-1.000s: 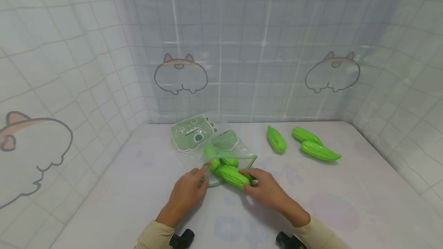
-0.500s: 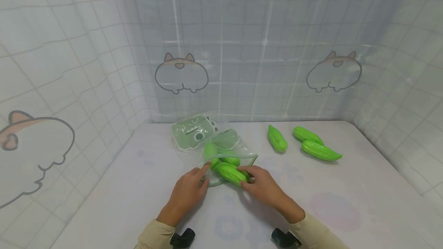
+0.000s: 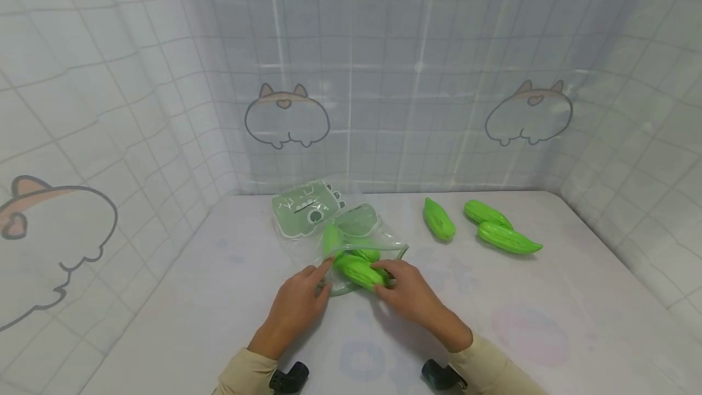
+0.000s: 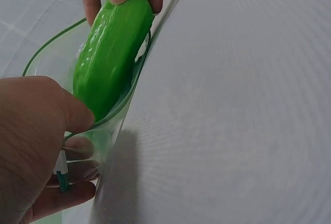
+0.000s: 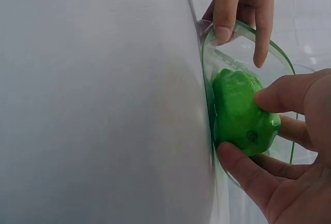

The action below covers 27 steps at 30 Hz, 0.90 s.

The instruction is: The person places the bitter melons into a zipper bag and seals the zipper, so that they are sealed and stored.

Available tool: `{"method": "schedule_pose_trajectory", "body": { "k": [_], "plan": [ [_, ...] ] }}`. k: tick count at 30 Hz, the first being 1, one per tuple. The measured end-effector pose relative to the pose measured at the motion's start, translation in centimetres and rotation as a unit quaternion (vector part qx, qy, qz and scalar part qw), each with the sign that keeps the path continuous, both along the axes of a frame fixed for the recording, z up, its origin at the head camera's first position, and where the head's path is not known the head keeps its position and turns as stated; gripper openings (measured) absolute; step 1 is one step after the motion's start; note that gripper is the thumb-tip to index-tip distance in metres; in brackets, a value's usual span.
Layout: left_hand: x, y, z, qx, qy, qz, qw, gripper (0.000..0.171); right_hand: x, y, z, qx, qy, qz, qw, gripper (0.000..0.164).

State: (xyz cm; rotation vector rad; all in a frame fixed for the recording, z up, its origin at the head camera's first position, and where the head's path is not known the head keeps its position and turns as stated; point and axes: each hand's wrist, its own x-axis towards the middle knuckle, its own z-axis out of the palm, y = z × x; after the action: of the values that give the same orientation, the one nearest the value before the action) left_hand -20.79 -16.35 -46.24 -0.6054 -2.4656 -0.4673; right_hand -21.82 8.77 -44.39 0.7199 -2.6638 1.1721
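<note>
Gourd (image 3: 359, 271): glossy, probably light, stiff, slippery; take hold round near end, where right hand (image 3: 411, 294) grips. Left hand (image 3: 299, 302) pinches clear bag (image 3: 359, 220) at rim.

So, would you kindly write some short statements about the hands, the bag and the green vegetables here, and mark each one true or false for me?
1. The right hand grips a green vegetable at the mouth of the clear bag. True.
2. The bag is sealed shut. False: its mouth is open.
3. The left hand holds the edge of the bag. True.
4. There are no vegetables in the bag. False: other vegetables show inside it through the plastic.
5. Three loose vegetables lie on the table to the right of the bag. True.
6. The loose vegetables touch the left hand. False: they lie apart from both hands.
</note>
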Motion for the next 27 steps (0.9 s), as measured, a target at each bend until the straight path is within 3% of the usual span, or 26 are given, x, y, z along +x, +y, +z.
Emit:
{"method": "schedule_pose_trajectory", "body": {
  "k": [13,27],
  "plan": [
    [0.1,0.0,-0.1,-0.003,0.01,0.001,0.9999,0.056,-0.1,-1.1,0.3,0.043,0.012,-0.025,0.999,0.035],
    [0.0,-0.1,-0.3,0.0,0.014,0.001,0.9999,0.056,-0.4,-1.5,0.4,0.015,-0.019,-0.024,0.999,0.026]
  ]
}}
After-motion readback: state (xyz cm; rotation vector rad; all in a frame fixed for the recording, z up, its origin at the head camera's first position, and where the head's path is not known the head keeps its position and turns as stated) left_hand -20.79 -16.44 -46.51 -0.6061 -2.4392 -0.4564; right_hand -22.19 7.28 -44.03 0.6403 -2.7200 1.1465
